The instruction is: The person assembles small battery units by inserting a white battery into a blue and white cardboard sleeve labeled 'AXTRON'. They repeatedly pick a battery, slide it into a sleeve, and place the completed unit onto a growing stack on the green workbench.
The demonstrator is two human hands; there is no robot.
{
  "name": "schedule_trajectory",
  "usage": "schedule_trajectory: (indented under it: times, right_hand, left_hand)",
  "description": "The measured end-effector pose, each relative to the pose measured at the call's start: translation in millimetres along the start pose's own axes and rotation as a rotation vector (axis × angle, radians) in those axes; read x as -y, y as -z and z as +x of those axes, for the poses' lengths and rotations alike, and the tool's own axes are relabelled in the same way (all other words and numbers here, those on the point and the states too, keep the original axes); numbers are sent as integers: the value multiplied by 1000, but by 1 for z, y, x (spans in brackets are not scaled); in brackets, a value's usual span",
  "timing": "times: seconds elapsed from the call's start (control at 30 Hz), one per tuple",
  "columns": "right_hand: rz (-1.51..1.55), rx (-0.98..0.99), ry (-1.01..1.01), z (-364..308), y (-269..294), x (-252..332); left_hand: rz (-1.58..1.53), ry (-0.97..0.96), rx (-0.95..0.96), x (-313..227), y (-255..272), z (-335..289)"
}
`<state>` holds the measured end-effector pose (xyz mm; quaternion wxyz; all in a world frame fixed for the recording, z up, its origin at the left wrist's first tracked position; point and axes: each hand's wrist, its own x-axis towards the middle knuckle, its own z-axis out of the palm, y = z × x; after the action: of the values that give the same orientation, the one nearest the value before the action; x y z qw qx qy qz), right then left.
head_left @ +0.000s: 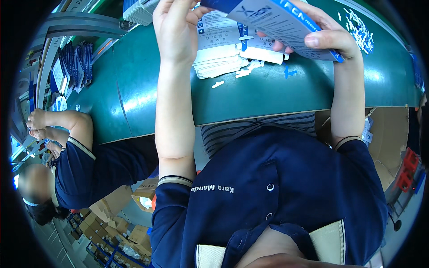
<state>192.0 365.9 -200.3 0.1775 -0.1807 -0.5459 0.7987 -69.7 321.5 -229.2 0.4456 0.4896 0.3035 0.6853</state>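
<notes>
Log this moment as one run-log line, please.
left hand: on flat carton | right hand: grips carton | stack of flat cartons on green table

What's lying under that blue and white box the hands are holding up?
Under the box sits a stack of flat white cartons on the green table, with small white scraps beside it. The box and the right hand cover the stack's far part.
</notes>
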Motion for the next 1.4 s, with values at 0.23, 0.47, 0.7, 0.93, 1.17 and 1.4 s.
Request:
schedule_trajectory:
  times: [0.23, 0.47, 0.7, 0.93, 1.17, 1.4]
  right_hand:
    - [-627, -249, 298, 2, -3, 3]
    - [-1498, -491, 618, 10, -2, -6]
    - [-1608, -527, 560, 14, -12, -5]
    - [-1520, -548, 484, 13, -24, 0]
    - [-1490, -459, 607, 14, -6, -7]
    - [-1556, -495, 579, 16, -16, -4]
  left_hand:
    - [-155, 220, -83, -4, -8, -3]
    - [81, 314, -94, -12, -15, -4]
    - [244, 225, -21, 2, -3, -2]
    - [213, 109, 57, 5, 2, -1]
    - [124, 252, 171, 1, 3, -3]
    - [198, 290, 159, -7, 5, 0]
